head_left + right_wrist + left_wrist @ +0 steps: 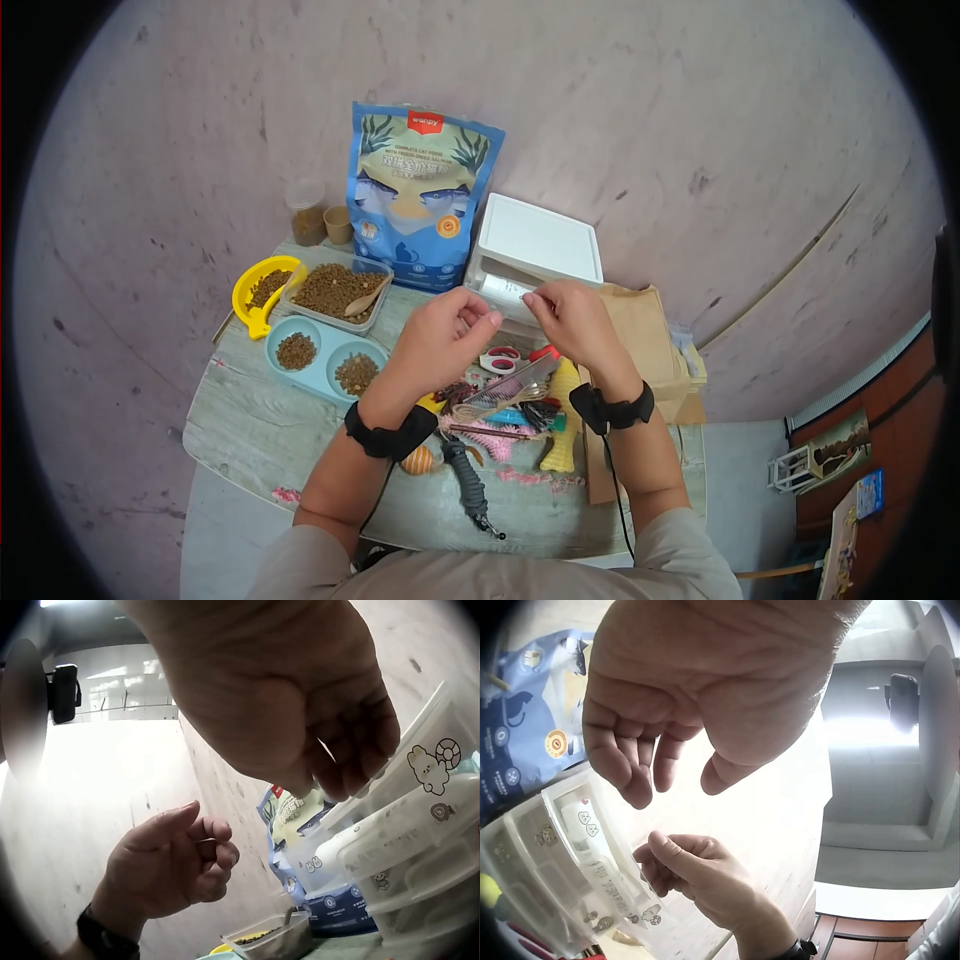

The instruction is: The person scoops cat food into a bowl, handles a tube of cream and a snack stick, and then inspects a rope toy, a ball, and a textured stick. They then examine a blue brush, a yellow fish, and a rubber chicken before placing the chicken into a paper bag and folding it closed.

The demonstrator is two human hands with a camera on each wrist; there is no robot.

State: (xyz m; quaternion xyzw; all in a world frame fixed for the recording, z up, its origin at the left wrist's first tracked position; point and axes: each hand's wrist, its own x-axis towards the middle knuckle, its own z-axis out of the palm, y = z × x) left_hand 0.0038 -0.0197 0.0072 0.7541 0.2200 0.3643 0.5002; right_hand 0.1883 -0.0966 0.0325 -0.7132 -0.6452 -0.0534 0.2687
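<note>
My left hand point(445, 335) hovers in front of a clear plastic drawer unit point(540, 235) with a white top, its fingers loosely bent around nothing. In the left wrist view the gap between thumb and fingers shows bare. My right hand point(575, 320) is beside the pulled-out top drawer point(566, 806), fingers bent and fingertips right at its rim in the right wrist view. Inside that drawer lies a white cylinder point(390, 825) with small print. Cartoon animal stickers decorate the drawer fronts. Part of the drawers is hidden behind my hands in the head view.
A blue cat food bag point(425, 200) stands against the wall. Left are a kibble box point(375, 322), a yellow bowl point(240, 290) and a blue double bowl point(320, 370). Scissors point(500, 360), a yellow fish toy point(562, 420) and a grey cord point(465, 480) lie in front; a paper bag point(640, 330) stands right.
</note>
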